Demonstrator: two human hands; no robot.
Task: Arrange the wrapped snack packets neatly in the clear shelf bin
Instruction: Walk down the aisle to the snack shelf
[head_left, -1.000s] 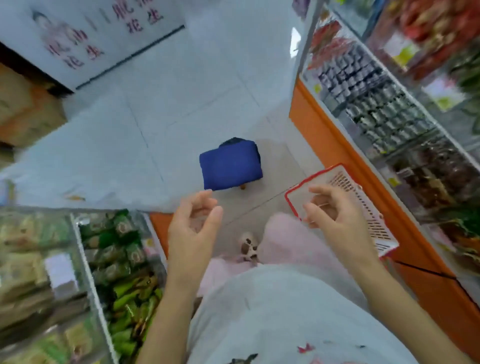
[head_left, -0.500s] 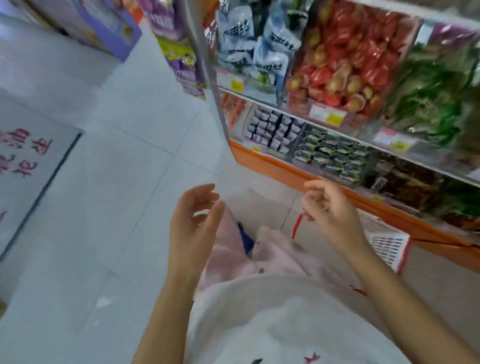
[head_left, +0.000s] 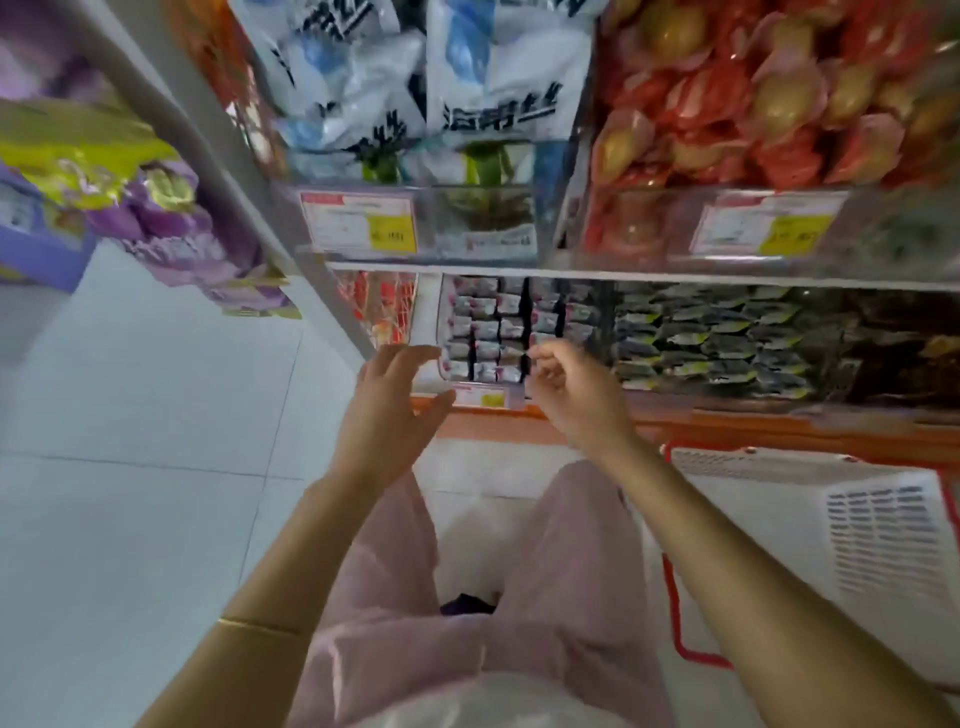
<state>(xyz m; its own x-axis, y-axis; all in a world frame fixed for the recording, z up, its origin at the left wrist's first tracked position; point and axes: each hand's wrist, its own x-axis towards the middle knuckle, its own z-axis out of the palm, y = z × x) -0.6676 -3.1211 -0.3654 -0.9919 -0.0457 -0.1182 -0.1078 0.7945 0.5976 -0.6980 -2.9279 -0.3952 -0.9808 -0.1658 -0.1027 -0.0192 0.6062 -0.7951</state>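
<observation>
Shop shelving fills the far side above a pale tiled floor (head_left: 145, 395), and the low shelf is where the work lies.

The left hand's fingers (head_left: 415, 354) are straight and spread, with the thumb held apart and nothing in them. The right hand's fingers (head_left: 545, 356) are loosely curled, and I can see nothing between them. Both sets of fingertips sit at the near edge of the clear shelf bin (head_left: 470, 388), close to the wrapped snack packets (head_left: 485, 330) but not plainly touching them. The packets already stand in tidy rows inside the bin.

The left hand (head_left: 395, 410) is at the bin's left corner and the right hand (head_left: 576, 400) is towards its right. They probably bracket it so that each can square up a side.

Further right, a bin of dark green packets (head_left: 717, 338) adjoins the clear bin. A white basket (head_left: 883, 519) with a red rim stands on the floor near the right arm, likely within reach for stock, though its contents are not visible. Above hang white and blue bags (head_left: 467, 78) and red packets (head_left: 753, 104).
</observation>
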